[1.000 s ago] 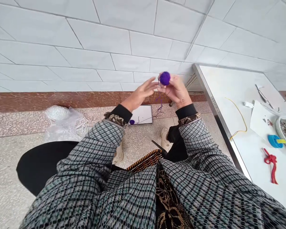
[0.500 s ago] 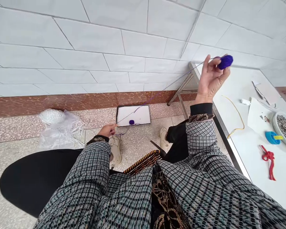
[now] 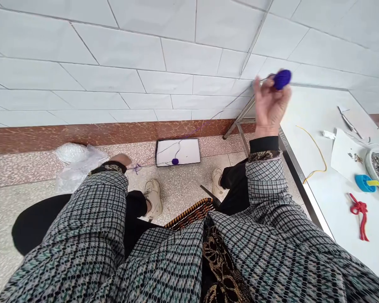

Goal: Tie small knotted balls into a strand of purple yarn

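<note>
My right hand, slightly blurred, is raised near the wall end of the white table and grips a ball of purple yarn between thumb and fingers. From it a thin yarn strand slopes down leftward to the floor. A smaller purple yarn ball lies at the front edge of a shallow dark-rimmed tray with a white bottom. My left hand is low over the floor, left of the tray; its fingers are hidden and smeared. Close to it is a loose tangle of purple yarn.
White yarn in a clear plastic bag lies left on the floor. The white table on the right bears a yellow cord, a red knotted cord, scissors-like metal tool, a blue holder and a filled bowl.
My left hand has moved left, away from the tray, and the yarn tangle has shifted left too. My right hand has moved a little left with the purple ball. The strand now hangs slacker.
</note>
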Demonstrator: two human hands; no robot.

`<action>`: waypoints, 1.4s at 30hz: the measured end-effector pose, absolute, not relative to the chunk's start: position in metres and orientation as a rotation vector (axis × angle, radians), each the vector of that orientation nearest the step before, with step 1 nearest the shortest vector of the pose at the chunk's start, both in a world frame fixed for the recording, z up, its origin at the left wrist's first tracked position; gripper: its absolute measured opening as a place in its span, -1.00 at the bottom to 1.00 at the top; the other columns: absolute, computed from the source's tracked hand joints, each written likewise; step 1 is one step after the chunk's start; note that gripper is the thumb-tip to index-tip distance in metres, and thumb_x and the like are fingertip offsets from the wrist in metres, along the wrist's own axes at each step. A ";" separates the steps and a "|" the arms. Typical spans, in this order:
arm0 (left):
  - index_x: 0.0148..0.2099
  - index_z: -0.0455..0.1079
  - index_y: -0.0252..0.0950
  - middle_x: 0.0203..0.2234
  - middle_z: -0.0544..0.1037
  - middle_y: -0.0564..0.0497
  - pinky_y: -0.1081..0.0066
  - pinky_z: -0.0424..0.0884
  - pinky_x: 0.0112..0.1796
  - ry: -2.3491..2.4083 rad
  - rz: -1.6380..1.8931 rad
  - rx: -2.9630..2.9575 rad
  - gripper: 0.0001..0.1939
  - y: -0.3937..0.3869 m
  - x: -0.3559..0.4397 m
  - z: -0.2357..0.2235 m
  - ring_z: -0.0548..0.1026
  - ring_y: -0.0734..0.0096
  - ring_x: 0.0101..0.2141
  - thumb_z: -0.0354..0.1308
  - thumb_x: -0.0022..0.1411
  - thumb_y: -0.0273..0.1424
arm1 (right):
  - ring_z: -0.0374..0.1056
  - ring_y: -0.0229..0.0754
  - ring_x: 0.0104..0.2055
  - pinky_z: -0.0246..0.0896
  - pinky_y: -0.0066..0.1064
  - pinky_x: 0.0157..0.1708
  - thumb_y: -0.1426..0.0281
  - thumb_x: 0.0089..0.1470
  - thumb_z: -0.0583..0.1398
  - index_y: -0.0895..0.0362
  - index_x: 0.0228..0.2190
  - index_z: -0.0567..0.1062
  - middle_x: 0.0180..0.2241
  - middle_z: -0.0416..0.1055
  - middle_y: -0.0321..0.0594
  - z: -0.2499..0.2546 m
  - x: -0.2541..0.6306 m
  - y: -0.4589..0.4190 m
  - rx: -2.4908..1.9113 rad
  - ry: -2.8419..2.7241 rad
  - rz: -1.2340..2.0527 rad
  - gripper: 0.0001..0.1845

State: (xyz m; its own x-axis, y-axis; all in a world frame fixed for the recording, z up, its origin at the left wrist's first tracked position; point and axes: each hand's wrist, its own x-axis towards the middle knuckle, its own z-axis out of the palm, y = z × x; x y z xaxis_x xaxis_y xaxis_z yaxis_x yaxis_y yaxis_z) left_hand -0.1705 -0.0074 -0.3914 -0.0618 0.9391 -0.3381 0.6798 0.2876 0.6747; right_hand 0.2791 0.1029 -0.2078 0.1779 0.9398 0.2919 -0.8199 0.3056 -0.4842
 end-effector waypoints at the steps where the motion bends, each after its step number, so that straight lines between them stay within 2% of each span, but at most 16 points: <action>1: -0.27 0.54 -0.39 -0.35 0.65 -0.12 -0.06 0.38 0.26 1.841 0.430 1.432 -0.80 0.004 -0.162 -0.386 0.57 -0.14 0.15 0.36 0.30 -0.33 | 0.45 -0.25 -0.24 0.52 -0.17 0.26 0.26 0.03 0.49 0.03 -0.15 0.53 -0.19 0.56 -0.27 -0.216 0.267 0.103 -0.362 -0.774 1.335 -0.62; 2: -0.13 0.59 -0.42 -0.18 0.70 -0.19 -0.12 0.32 0.32 1.838 0.449 1.416 -0.82 0.015 -0.151 -0.379 0.51 -0.18 0.25 0.32 0.32 -0.38 | 0.42 -0.25 -0.25 0.55 -0.20 0.19 0.16 -0.11 0.56 0.04 -0.15 0.51 -0.20 0.53 -0.28 -0.223 0.254 0.101 -0.472 -0.906 1.388 -0.46; 4: 0.30 0.51 -0.29 0.25 0.62 -0.15 0.01 0.26 0.42 1.738 0.592 1.440 -0.56 0.036 -0.119 -0.362 0.40 0.05 0.40 0.18 0.44 -0.34 | 0.41 -0.25 -0.24 0.58 -0.28 0.09 0.04 -0.14 0.58 0.07 -0.11 0.50 -0.22 0.49 -0.28 -0.236 0.227 0.095 -0.674 -1.118 1.539 -0.33; 5: 0.43 0.43 -0.28 0.35 0.55 -0.19 0.03 0.25 0.44 1.553 0.809 1.419 -0.44 0.044 -0.100 -0.352 0.38 0.08 0.43 0.18 0.43 -0.35 | 0.44 -0.25 -0.23 0.59 -0.32 0.04 0.03 -0.10 0.58 0.07 -0.10 0.49 -0.23 0.49 -0.27 -0.241 0.214 0.091 -0.747 -1.195 1.613 -0.33; 7: 0.46 0.40 -0.26 0.32 0.57 -0.21 0.01 0.31 0.41 1.184 1.082 1.364 -0.32 0.055 -0.060 -0.333 0.44 0.06 0.39 0.25 0.32 -0.36 | 0.47 -0.28 -0.26 0.60 -0.41 -0.06 0.07 -0.02 0.58 0.08 -0.12 0.48 -0.28 0.49 -0.29 -0.249 0.191 0.084 -0.846 -1.231 1.754 -0.39; 9: 0.38 0.47 -0.26 0.17 0.66 -0.19 0.06 0.46 0.30 0.976 1.155 1.305 -0.38 0.058 -0.027 -0.318 0.59 0.10 0.21 0.31 0.29 -0.32 | 0.47 -0.32 -0.33 0.60 -0.47 -0.15 0.19 0.01 0.59 0.10 -0.18 0.47 -0.34 0.49 -0.32 -0.255 0.176 0.079 -0.905 -1.169 1.861 -0.47; 11: 0.23 0.54 -0.28 -0.12 0.69 -0.12 0.19 0.59 0.06 0.940 1.174 1.245 -0.55 0.055 -0.006 -0.310 0.67 0.27 -0.13 0.30 0.35 -0.25 | 0.45 -0.34 -0.40 0.60 -0.49 -0.22 0.31 0.05 0.56 0.11 -0.23 0.45 -0.39 0.49 -0.35 -0.258 0.169 0.079 -0.937 -1.078 1.895 -0.56; 14: -0.06 0.56 -0.30 -0.50 0.45 0.09 0.37 0.50 -0.29 1.103 1.157 1.310 -0.77 0.047 0.007 -0.305 0.41 0.47 -0.51 0.20 0.42 -0.26 | 0.43 -0.36 -0.43 0.57 -0.52 -0.25 0.42 0.15 0.47 0.10 -0.26 0.43 -0.42 0.49 -0.38 -0.262 0.168 0.085 -0.980 -0.976 1.787 -0.69; 16: -0.21 0.55 -0.30 -0.55 0.39 0.12 0.41 0.40 -0.35 1.174 1.077 1.512 -0.81 0.042 0.009 -0.300 0.34 0.47 -0.53 0.16 0.39 -0.32 | 0.40 -0.37 -0.44 0.51 -0.56 -0.29 0.48 0.20 0.40 0.10 -0.26 0.44 -0.43 0.47 -0.41 -0.266 0.170 0.090 -1.056 -1.006 1.654 -0.78; 19: -0.34 0.51 -0.31 -0.48 0.52 0.04 0.39 0.36 -0.28 1.095 0.943 1.805 -0.81 0.037 0.009 -0.290 0.42 0.41 -0.42 0.15 0.30 -0.37 | 0.34 -0.39 -0.48 0.33 -0.60 -0.42 0.61 0.14 0.35 0.13 -0.26 0.45 -0.46 0.44 -0.45 -0.274 0.176 0.094 -1.246 -1.245 1.464 -0.78; 23: -0.38 0.45 -0.31 -0.55 0.42 0.09 0.40 0.25 -0.34 1.120 0.970 1.803 -0.83 0.044 -0.003 -0.283 0.30 0.45 -0.48 0.15 0.26 -0.40 | 0.35 -0.37 -0.48 0.30 -0.58 -0.46 0.69 0.03 0.35 0.20 -0.30 0.50 -0.45 0.48 -0.37 -0.274 0.188 0.088 -1.316 -1.644 1.747 -0.76; 27: -0.42 0.37 -0.30 -0.60 0.31 0.12 0.44 0.18 -0.41 1.195 0.988 1.540 -0.84 0.055 -0.017 -0.289 0.22 0.50 -0.54 0.16 0.24 -0.47 | 0.40 -0.38 -0.45 0.44 -0.56 -0.37 0.53 0.04 0.44 0.20 -0.23 0.53 -0.32 0.56 -0.28 -0.266 0.196 0.087 -0.972 -1.526 1.967 -0.74; 31: -0.40 0.46 -0.34 -0.54 0.40 0.06 0.47 0.25 -0.41 0.999 0.810 1.431 -0.86 0.048 -0.020 -0.288 0.27 0.54 -0.55 0.20 0.25 -0.50 | 0.48 -0.34 -0.27 0.50 -0.55 -0.20 0.29 0.22 0.45 0.11 -0.13 0.47 -0.20 0.55 -0.27 -0.270 0.188 0.099 -0.844 -1.291 1.579 -0.68; 34: -0.40 0.50 -0.35 -0.53 0.42 0.03 0.45 0.31 -0.37 0.872 0.762 1.440 -0.85 0.040 -0.020 -0.282 0.31 0.53 -0.52 0.24 0.25 -0.48 | 0.43 -0.33 -0.29 0.43 -0.58 -0.29 0.43 0.17 0.45 0.13 -0.23 0.46 -0.30 0.51 -0.29 -0.278 0.184 0.102 -1.009 -1.489 1.470 -0.74; 38: -0.47 0.44 -0.34 -0.58 0.38 0.04 0.43 0.27 -0.40 0.927 0.845 1.335 -0.84 0.042 -0.024 -0.280 0.28 0.53 -0.56 0.23 0.18 -0.50 | 0.40 -0.34 -0.35 0.41 -0.56 -0.34 0.55 -0.03 0.50 0.19 -0.28 0.52 -0.36 0.52 -0.29 -0.275 0.196 0.094 -0.842 -1.968 1.889 -0.68; 42: -0.50 0.40 -0.33 -0.56 0.42 0.01 0.41 0.33 -0.38 0.934 0.884 1.328 -0.82 0.042 -0.023 -0.279 0.33 0.51 -0.53 0.23 0.16 -0.49 | 0.50 -0.28 -0.23 0.52 -0.49 -0.21 0.20 0.14 0.50 0.14 -0.10 0.50 -0.18 0.54 -0.22 -0.265 0.203 0.095 -0.679 -1.612 1.660 -0.56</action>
